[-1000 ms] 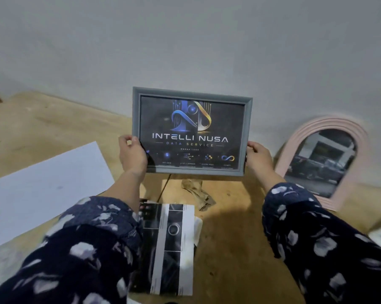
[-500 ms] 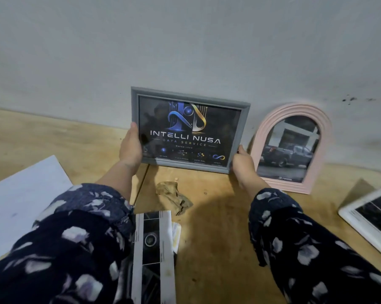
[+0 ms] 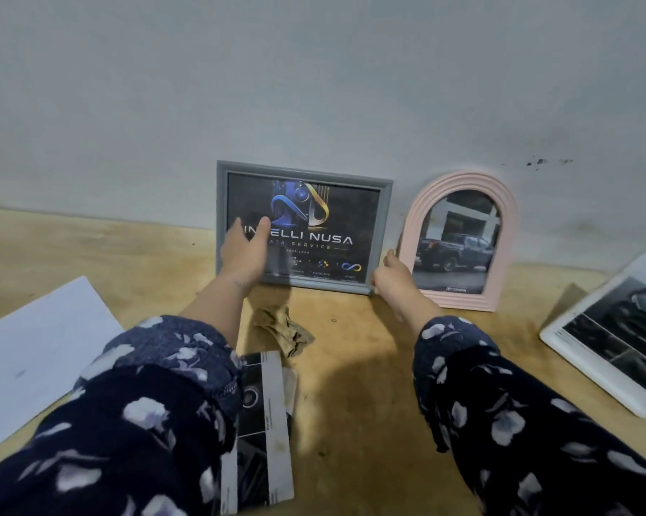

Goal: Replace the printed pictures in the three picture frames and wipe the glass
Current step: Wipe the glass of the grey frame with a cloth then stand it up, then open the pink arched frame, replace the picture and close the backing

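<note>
Standing against the wall, the grey frame (image 3: 383,225) was touched by the loose left hand (image 3: 245,251); its lower corner was pinched by the right hand (image 3: 392,279). "NUSA" and "SERVICE" were legible between the hands.

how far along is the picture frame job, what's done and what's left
Looks done: the pink arched frame stands against the wall with a truck print. In hand: the grey frame stands beside it; the left hand lies over its glass and the right hand is at its lower right corner. Likely left: the white frame lying flat. The cloth lies unused.
</note>
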The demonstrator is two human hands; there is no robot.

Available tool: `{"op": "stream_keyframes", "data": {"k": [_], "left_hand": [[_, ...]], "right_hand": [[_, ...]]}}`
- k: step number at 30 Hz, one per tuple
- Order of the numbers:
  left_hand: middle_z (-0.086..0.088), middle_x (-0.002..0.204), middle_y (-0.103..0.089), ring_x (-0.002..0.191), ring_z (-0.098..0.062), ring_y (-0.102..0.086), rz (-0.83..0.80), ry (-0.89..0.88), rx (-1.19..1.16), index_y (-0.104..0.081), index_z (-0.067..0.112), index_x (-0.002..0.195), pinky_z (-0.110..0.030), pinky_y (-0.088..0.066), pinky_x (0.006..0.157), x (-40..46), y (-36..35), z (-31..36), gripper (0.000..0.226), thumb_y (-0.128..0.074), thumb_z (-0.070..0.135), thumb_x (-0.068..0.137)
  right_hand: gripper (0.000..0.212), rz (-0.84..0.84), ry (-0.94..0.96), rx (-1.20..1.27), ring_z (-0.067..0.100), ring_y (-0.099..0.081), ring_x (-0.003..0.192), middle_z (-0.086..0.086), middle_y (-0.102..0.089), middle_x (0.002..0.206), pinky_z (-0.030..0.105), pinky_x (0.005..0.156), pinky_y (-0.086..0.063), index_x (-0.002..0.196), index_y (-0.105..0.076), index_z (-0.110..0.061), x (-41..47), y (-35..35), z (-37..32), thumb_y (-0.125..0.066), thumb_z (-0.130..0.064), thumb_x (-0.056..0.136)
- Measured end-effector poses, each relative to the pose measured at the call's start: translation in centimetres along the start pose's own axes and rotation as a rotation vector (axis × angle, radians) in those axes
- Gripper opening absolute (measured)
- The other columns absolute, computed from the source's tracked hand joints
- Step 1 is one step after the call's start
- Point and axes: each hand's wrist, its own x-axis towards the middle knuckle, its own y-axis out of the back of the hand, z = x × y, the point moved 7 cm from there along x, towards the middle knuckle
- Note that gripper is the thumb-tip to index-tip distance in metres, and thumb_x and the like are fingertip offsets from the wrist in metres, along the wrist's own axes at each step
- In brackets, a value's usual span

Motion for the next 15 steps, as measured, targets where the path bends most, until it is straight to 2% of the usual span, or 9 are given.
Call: {"op": "stream_keyframes", "data": {"k": [4, 9, 11, 15], "left_hand": [[-0.001, 0.156, -0.028, 0.144, -0.025, -0.023, -0.100, -0.044, 0.083, -0.026, 0.021, 0.152, -0.049, -0.021, 0.116, -2.4, -4.1, 1.5, 0.074, -0.045, 0.059, 0.092], [-0.001, 0.148, -0.041, 0.136, -0.024, -0.037, -0.267, -0.056, 0.021, -0.035, 0.020, 0.147, -0.048, -0.030, 0.113, -5.8, -10.6, 4.1, 0.074, -0.046, 0.063, 0.088], [-0.002, 0.147, -0.042, 0.134, -0.024, -0.041, -0.304, -0.057, -0.009, -0.034, 0.020, 0.147, -0.047, -0.034, 0.111, -6.9, -13.3, 5.6, 0.071, -0.046, 0.060, 0.090], [-0.002, 0.151, -0.037, 0.137, -0.025, -0.037, -0.315, -0.018, -0.033, -0.027, 0.018, 0.150, -0.040, -0.029, 0.113, -8.3, -17.9, 7.5, 0.067, -0.040, 0.056, 0.096]], "right_hand": [[0.067, 0.012, 0.043, 0.081, 0.021, -0.027, 0.143, 0.003, -0.029, 0.156, 0.032, 0.115, -0.025, 0.152, -0.017, -0.014, -1.3, 1.6, 0.4, -0.035, 0.007, 0.091], [0.058, 0.168, 0.076, 0.106, 0.019, -0.041, 0.133, 0.002, -0.043, 0.147, 0.023, 0.096, -0.033, 0.148, -0.031, -0.016, -2.0, 8.5, 2.0, -0.037, 0.002, 0.093], [0.056, 0.260, 0.080, 0.064, 0.021, -0.046, 0.129, 0.005, -0.045, 0.145, 0.026, 0.094, -0.038, 0.146, -0.035, -0.017, -1.6, 12.1, 2.9, -0.040, 0.000, 0.093], [0.056, 0.393, 0.057, 0.029, 0.028, -0.048, 0.127, 0.008, -0.046, 0.144, 0.039, 0.105, -0.041, 0.144, -0.036, -0.017, -0.4, 18.6, 4.5, -0.046, -0.003, 0.090]]}}
